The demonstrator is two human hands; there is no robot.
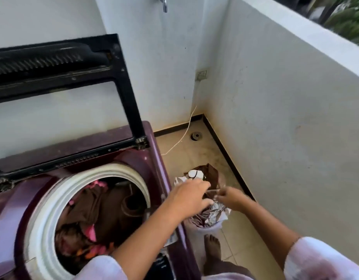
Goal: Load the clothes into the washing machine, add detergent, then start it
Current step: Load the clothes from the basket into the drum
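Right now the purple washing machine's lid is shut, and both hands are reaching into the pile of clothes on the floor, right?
Not quite: the black-framed lid stands open, as the head view shows, with clothes already in the white-rimmed drum. Both hands, left and right, do reach into the floor pile of clothes.

Your way into the drum (pixel 106 209) open from above, lid (pixel 59 81) raised upright at 11 o'clock blocking the rear, clothes (pixel 98 211) filling the bottom, basket (pixel 207 223) tight against the machine's side at 3 o'clock, wall (pixel 285 128) hemming 2 o'clock, bare floor (pixel 196 150) free at 1 o'clock.
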